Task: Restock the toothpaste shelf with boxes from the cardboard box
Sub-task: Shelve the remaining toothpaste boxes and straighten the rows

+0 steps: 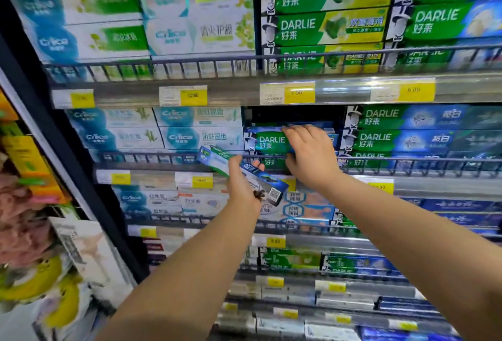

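Note:
My right hand [309, 150] grips a green and blue Darlie toothpaste box [267, 141] lying on the second shelf, fingers over its top edge and thumb under it. This box sits on a short stack with a dark gap above it. My left hand [240, 177] holds another Darlie box [217, 157] tilted in front of the shelf's wire rail [152, 156], just left of the stack. The cardboard box is out of view.
Full stacks of Darlie boxes [407, 137] stand to the right and Crest-like white and teal boxes [163, 129] to the left. Shelves above and below carry more toothpaste behind wire rails with yellow price tags [193, 95]. A dark upright post [54, 137] borders the left side.

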Demonstrator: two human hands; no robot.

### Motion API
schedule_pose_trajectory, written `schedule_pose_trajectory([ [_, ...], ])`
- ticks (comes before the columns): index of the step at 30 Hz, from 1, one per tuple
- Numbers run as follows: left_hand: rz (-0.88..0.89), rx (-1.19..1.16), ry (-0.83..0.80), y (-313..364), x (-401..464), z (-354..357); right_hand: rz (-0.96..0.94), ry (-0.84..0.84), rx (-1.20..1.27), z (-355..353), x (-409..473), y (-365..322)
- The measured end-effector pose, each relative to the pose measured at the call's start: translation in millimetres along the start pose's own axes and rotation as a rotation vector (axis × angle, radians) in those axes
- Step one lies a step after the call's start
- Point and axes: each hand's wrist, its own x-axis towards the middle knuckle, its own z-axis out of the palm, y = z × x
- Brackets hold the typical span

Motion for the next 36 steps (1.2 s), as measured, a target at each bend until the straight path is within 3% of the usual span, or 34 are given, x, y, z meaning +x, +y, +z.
schedule_pose_trajectory([
  [11,0.021,-0.014,0.02,2.9,2.6,5.0,0.005,0.027,0.015,-4.4,-4.3,5.5],
  [14,0.02,-0.022,0.074,6.2,-1.2,12.7,0.009,0.078,0.204,-15.4,-12.4,4.3],
  [17,-0.025,-0.025,0.15,12.1,-11.7,22.0,0.076,-0.056,0.589,-35.2,-31.1,-1.2],
  [20,-0.011,-0.053,0.123,16.3,-20.9,33.1,0.041,-0.208,0.514,-40.4,-45.0,-6.0],
  [24,0.027,0.083,0.096,16.4,-30.0,38.5,0.19,-0.086,0.62,-45.0,-53.2,-5.1],
  [28,0.252,0.091,0.098,25.0,-31.4,21.3,0.374,0.017,0.733,-54.3,-64.5,10.4],
  [32,0.393,0.414,-0.059,27.0,-29.0,15.9,0.455,0.131,0.858,-62.1,-65.7,24.7],
  [36,0.501,0.625,0.003,29.3,-23.9,11.8,0.548,0.173,0.915,-63.6,-62.8,38.3],
])
